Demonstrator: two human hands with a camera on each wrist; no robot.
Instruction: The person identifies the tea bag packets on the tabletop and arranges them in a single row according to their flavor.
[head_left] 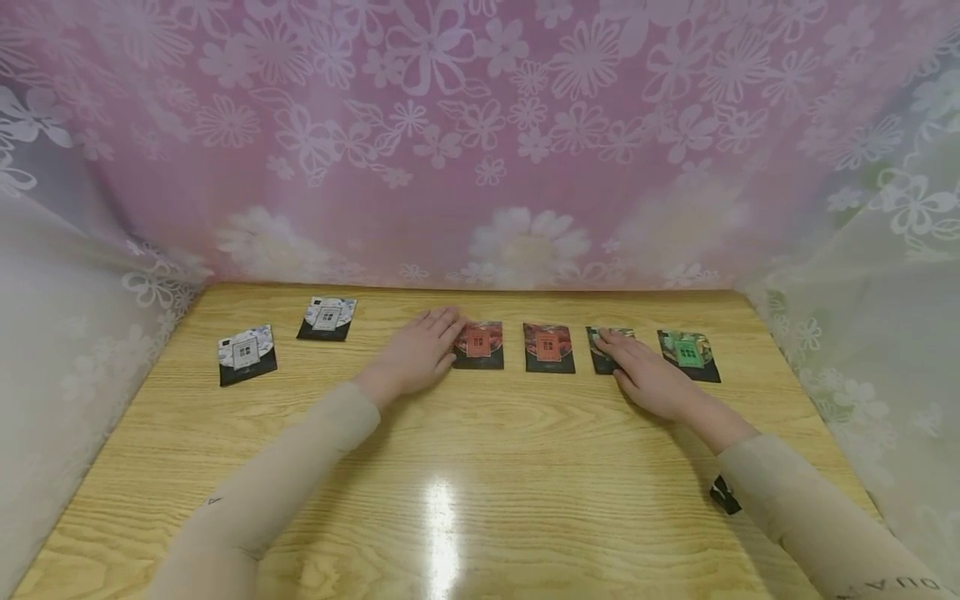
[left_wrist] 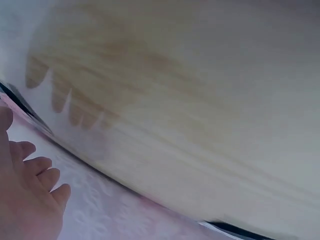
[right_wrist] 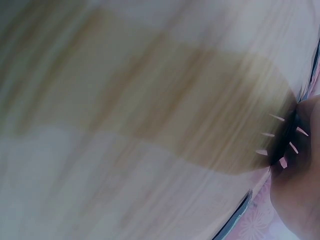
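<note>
Flat sachets with black lower ends lie in a row along the far side of the wooden table. My left hand (head_left: 418,352) lies palm down, fingers extended, its fingertips at the left edge of a red sachet (head_left: 480,343). A second red sachet (head_left: 549,346) lies between my two hands. With extended fingers, my right hand (head_left: 651,375) rests on a green sachet (head_left: 597,360) and hides part of it. Just to its right is another green sachet (head_left: 690,354). The left wrist view catches my left hand (left_wrist: 32,192) low; the right wrist view shows my right hand (right_wrist: 297,185) at the edge.
Two white-and-blue sachets lie at the far left, one nearer (head_left: 247,357) and tilted, one farther (head_left: 327,318). A dark sachet (head_left: 725,497) shows partly from under my right sleeve (head_left: 810,508). Flowered curtains (head_left: 480,150) border the wooden table (head_left: 480,450).
</note>
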